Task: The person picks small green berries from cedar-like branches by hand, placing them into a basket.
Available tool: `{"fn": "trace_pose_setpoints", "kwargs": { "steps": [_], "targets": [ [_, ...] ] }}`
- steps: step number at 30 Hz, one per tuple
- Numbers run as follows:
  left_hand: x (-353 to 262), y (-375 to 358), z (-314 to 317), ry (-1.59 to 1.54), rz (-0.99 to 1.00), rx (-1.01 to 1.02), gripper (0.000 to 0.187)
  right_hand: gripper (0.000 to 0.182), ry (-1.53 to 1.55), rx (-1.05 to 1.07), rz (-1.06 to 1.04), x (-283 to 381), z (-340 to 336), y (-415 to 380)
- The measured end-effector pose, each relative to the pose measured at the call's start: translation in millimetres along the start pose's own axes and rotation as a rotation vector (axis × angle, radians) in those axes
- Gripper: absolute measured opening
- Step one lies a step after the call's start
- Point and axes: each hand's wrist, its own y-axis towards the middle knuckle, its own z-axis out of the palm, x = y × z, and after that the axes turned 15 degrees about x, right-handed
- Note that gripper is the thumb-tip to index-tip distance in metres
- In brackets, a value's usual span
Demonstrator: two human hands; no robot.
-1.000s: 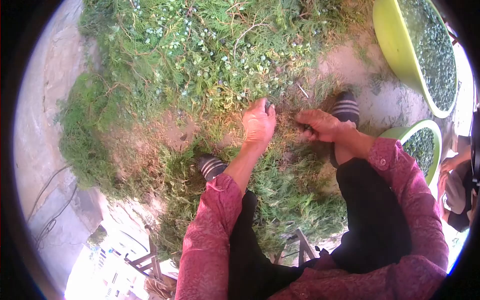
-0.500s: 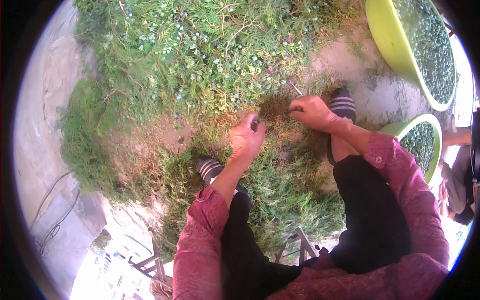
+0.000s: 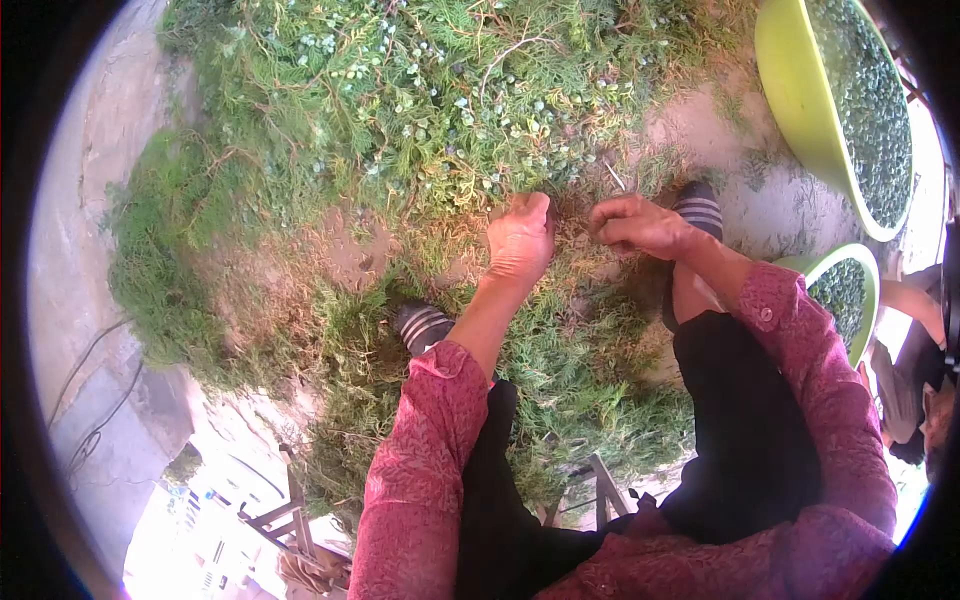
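My left hand [image 3: 522,238] is closed at the near edge of a large heap of green conifer sprigs [image 3: 400,130] dotted with small blue-green cones. Whatever its fingers pinch is hidden. Close by on the right, my right hand [image 3: 643,227] has its fingers curled together over brownish scraps on the ground; I cannot make out anything in them. A thin pale stick [image 3: 614,176] lies just beyond this hand, apart from it.
A large yellow-green basin [image 3: 812,100] full of small green cones stands at the upper right, tilted in view. Below it is a smaller green basin [image 3: 872,300], likewise filled. Another person's arm [image 3: 912,305] shows at the right edge. Loose sprigs [image 3: 590,390] lie around my feet.
My left hand has moved forward and turned, so its back now faces up. The right hand stays near its place with fingers curled. The view has shifted slightly.
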Motion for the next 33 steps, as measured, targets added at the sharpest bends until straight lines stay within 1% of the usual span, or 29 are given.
{"fn": "trace_pose_setpoints", "kwargs": {
  "steps": [1, 3, 5, 7, 8, 9, 10, 11, 12, 13, 14, 15, 16, 17, 19, 20, 22, 23, 24, 25, 26, 27, 29, 30, 32, 33],
  "targets": [
    [-0.6, 0.4, 0.1, 0.039, -0.055, 0.035, 0.018, 0.017, -0.003, 0.002, 0.001, 1.4, 0.7, -3.1],
    [-0.6, 1.2, -1.0, 0.052, -0.076, 0.046, 0.02, 0.019, 0.398, 0.099, -0.186, 2.3, 4.5, -9.3],
    [1.1, 2.0, 0.2, 0.068, -0.091, 0.062, 0.022, 0.019, 0.458, 0.078, -0.195, 12.5, 7.5, -13.2],
    [5.5, -0.1, 1.4, 0.012, -0.067, 0.0, 0.019, 0.019, 0.523, 0.057, -0.207, 7.5, 3.3, -11.8],
    [7.6, -0.6, 2.3, 0.016, -0.063, 0.004, 0.019, 0.019, 0.555, 0.111, -0.236, -1.0, -5.1, -6.1],
    [9.4, -1.0, 3.5, -0.079, -0.069, -0.022, 0.02, 0.019, 0.585, 0.166, -0.263, -9.9, -11.8, -2.8],
    [5.1, -1.2, -0.8, -0.175, -0.076, -0.049, 0.021, 0.019, 0.588, 0.165, -0.265, -9.5, -10.2, -3.7],
    [-1.2, -1.9, -4.1, -0.174, -0.074, -0.047, 0.021, 0.021, 0.614, 0.069, -0.221, -9.2, -7.3, -4.3],
    [-9.1, -4.5, -6.6, -0.259, -0.033, -0.032, 0.022, 0.023, 0.638, -0.027, -0.177, -8.8, -3.6, -4.2],
    [-22.5, -7.8, -15.8, -0.343, 0.006, -0.018, 0.024, 0.023, 0.639, -0.027, -0.18, -5.8, 4.7, -3.6],
    [-41.2, -13.0, -25.8, -0.338, 0.006, -0.017, 0.024, 0.024, 0.744, -0.049, -0.207, -1.1, 15.5, -1.9],
    [-62.7, -19.1, -35.6, -0.506, 0.05, 0.095, 0.024, 0.025, 0.848, -0.07, -0.234, 2.1, 21.0, 0.2],
    [-72.4, -22.4, -40.7, -0.674, 0.092, 0.207, 0.024, 0.026, 0.839, -0.004, -0.188, -3.6, 20.5, 7.3],
    [-68.1, -24.0, -41.6, -0.67, 0.087, 0.205, 0.024, 0.026, 0.839, 0.003, -0.189, -9.8, 17.6, 8.8],
    [-45.4, -27.5, -39.4, -0.521, -0.036, 0.105, 0.026, 0.026, 0.753, 0.009, -0.122, -18.4, 11.3, 7.7],
    [-14.9, -28.8, -22.1, -0.473, -0.047, -0.035, 0.025, 0.024, 0.739, -0.045, -0.079, -12.5, 12.3, 3.1],
    [25.8, -31.1, -13.0, -0.415, -0.192, -0.137, 0.021, 0.021, 0.72, -0.034, -0.089, -15.1, 11.8, 2.7],
    [34.8, -30.6, -11.9, -0.415, -0.193, -0.137, 0.021, 0.018, 0.701, -0.024, -0.099, -15.8, 12.1, 2.7],
    [43.1, -30.1, -10.0, -0.285, -0.225, -0.164, 0.018, 0.018, 0.701, -0.024, -0.097, -16.3, 13.5, 4.6],
    [45.9, -28.5, -10.7, -0.155, -0.256, -0.192, 0.016, 0.018, 0.615, 0.007, -0.084, -15.4, 16.3, 7.3],
    [47.2, -26.5, -10.3, -0.167, -0.232, -0.22, 0.013, 0.019, 0.528, 0.037, -0.071, -14.2, 18.6, 9.4],
    [47.8, -24.5, -9.4, -0.169, -0.233, -0.223, 0.013, 0.019, 0.525, 0.038, -0.069, -12.9, 20.1, 10.2],
    [42.2, -22.5, -15.5, -0.016, -0.249, -0.155, 0.011, 0.022, 0.526, 0.043, -0.013, -9.0, 25.2, 10.4],
    [41.9, -23.5, -18.7, -0.016, -0.252, -0.158, 0.011, 0.022, 0.523, 0.046, -0.011, -7.5, 27.1, 10.2],
    [42.4, -21.9, -24.1, -0.025, -0.226, -0.036, 0.011, 0.024, 0.461, 0.012, 0.019, -4.0, 26.1, 8.5],
    [40.6, -22.9, -25.6, -0.026, -0.225, -0.043, 0.011, 0.024, 0.455, 0.011, 0.018, -3.9, 24.4, 8.0]
  ]
}}
